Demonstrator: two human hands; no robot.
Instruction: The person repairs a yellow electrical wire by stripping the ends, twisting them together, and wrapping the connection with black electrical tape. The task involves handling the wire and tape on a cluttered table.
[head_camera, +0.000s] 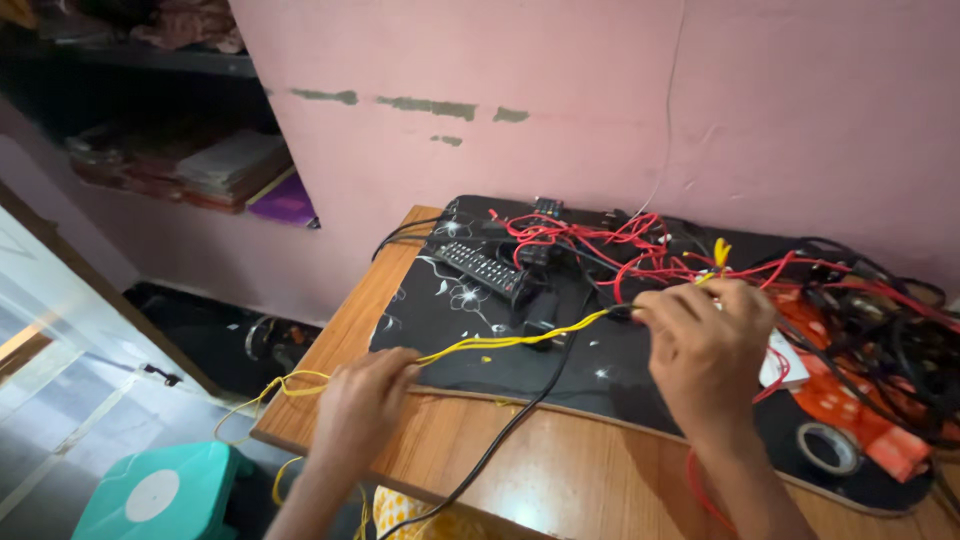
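Note:
A thin yellow wire (520, 340) runs taut across a black floral mat (450, 330) on a wooden table (560, 470). My left hand (365, 400) pinches the wire near the table's front left edge, where the slack loops down off the table. My right hand (705, 345) grips the other end of the same wire, whose yellow tips (720, 250) stick up above my fingers. Behind my right hand lies a tangle of red wires (600, 245).
A black remote control (482, 268) lies on the mat's far left. A black cable (500, 440) crosses the table toward me. A tape roll (830, 447) and orange cloth (850, 400) sit at right. A teal stool (160, 495) stands below left. Pink wall behind.

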